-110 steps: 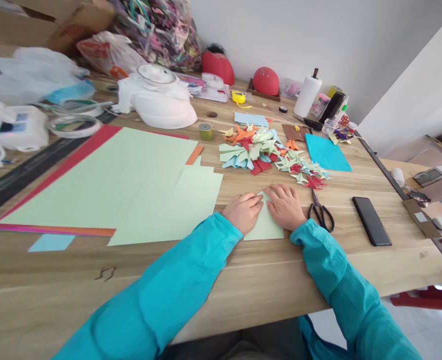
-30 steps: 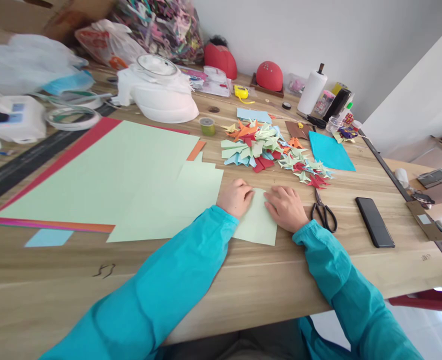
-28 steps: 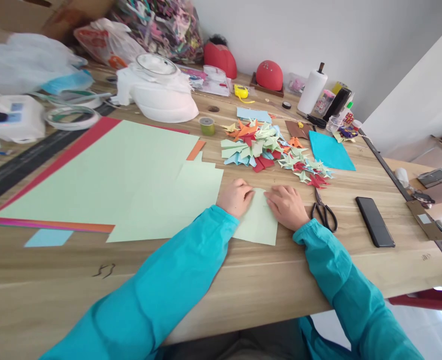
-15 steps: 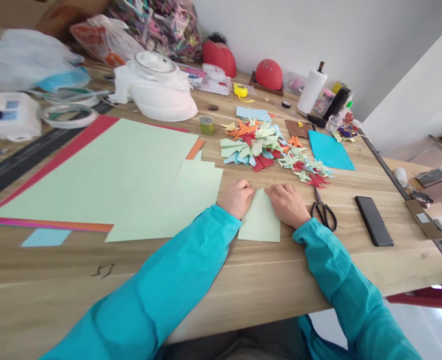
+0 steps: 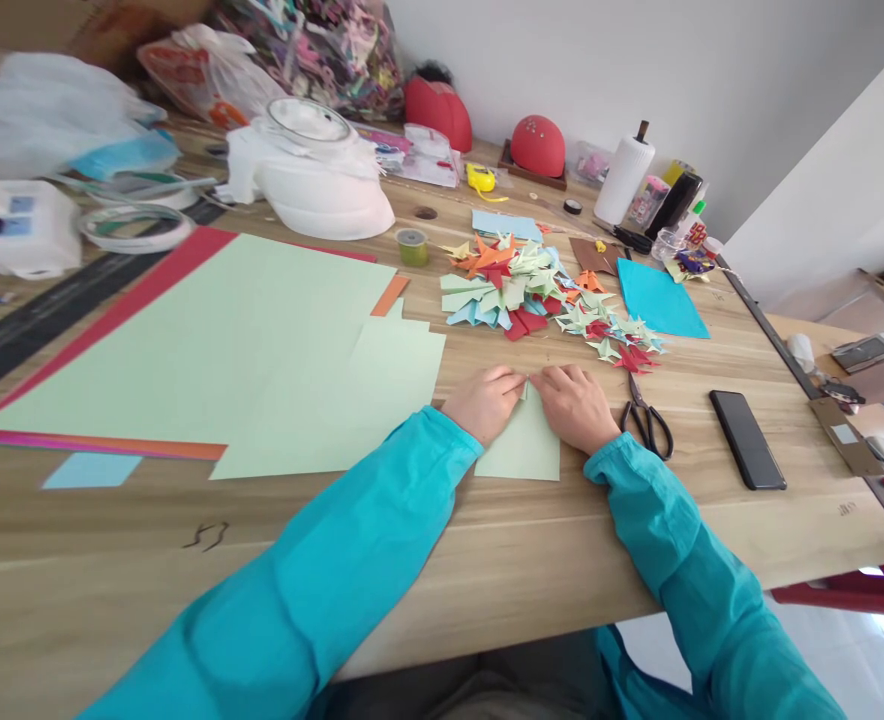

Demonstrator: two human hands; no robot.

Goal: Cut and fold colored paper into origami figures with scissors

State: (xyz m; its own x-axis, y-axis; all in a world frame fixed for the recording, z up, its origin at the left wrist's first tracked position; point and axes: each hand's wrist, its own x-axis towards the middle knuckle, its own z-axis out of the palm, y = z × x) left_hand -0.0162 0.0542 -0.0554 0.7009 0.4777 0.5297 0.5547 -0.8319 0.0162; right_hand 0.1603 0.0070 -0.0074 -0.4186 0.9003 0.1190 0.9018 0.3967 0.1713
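Note:
A small pale green paper sheet lies on the wooden table in front of me. My left hand rests on its upper left part, fingers bent and pinching the top fold. My right hand presses on the upper right part, its fingertips meeting the left hand's at the paper's top point. Both arms wear teal sleeves. Just beyond my hands lies a pile of folded paper shapes in green, red, orange and blue.
Black scissors and a black phone lie right of my right hand. Large green and red sheets cover the table's left. A teal sheet, a paper towel roll, a white container and bags stand farther back.
My hands have drawn together at the top of the small green sheet, which has turned from skewed to square with me. The upper edges are now folded to a point.

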